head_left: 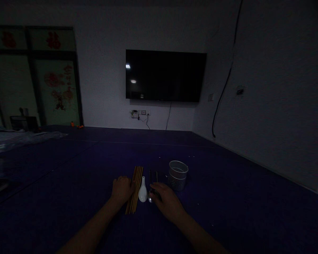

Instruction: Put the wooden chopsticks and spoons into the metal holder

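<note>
Several wooden chopsticks [138, 180] lie side by side in a row on the dark blue surface. My left hand [122, 189] rests against their left side, its fingers curled in and its thumb at the edge of the row. Just right of the chopsticks lies a white soup spoon [142, 194], bowl toward me. My right hand [166, 198] is over a shiny metal spoon [150, 199], thumb and forefinger apart, partly covering it. Two thin dark handles [156, 175] point away beyond those fingers; what they belong to is hidden. Behind my right hand stands a perforated metal utensil holder [177, 175], upright.
The wide blue surface [95, 165] runs back to a wall with a black television [165, 76]. Crumpled clear plastic sheeting [29, 138] lies at far left, near small orange objects [80, 126]. A black cable [222, 93] hangs down the right wall.
</note>
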Motion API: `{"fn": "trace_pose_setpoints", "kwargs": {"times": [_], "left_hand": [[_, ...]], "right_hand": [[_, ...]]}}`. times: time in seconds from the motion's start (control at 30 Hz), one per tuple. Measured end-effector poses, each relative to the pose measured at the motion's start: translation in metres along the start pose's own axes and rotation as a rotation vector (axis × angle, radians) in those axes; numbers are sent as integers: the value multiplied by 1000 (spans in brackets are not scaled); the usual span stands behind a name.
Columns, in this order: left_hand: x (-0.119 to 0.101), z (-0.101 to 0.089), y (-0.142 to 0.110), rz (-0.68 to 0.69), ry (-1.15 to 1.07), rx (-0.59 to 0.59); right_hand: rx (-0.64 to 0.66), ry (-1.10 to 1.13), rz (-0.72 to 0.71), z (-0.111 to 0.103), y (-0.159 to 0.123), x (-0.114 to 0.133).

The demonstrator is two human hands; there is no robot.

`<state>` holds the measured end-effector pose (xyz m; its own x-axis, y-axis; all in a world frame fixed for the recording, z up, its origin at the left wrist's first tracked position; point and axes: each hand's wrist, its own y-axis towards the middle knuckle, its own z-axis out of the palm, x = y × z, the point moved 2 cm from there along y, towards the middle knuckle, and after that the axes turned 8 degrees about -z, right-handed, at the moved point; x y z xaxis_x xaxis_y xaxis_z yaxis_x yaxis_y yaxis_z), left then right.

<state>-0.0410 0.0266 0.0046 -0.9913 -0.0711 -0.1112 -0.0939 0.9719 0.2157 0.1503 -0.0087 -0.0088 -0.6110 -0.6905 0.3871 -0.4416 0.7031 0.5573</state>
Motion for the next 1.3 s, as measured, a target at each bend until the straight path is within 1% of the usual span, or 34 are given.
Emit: {"fn": "trace_pose_setpoints", "kwargs": {"times": [0.1,0.4,0.53,0.73,0.93,1.3], "left_hand": [[0,0,0,-2,8,-1],[2,0,2,-1,-4,-4],[1,-1,2,24,-43,-39],[-2,4,5,105,-133,-44],[-3,4,5,100,-87,-36],[-4,0,2,102,-56,-13]], "right_hand": [[-11,-10,8,1,0,-1],[25,-17,-9,2,1,-4],[23,-11,-23,1,1,-2],[44,-10,-12,0,1,-2],[78,-9,18,0,2,-4],[78,-3,6,0,2,-4]]}}
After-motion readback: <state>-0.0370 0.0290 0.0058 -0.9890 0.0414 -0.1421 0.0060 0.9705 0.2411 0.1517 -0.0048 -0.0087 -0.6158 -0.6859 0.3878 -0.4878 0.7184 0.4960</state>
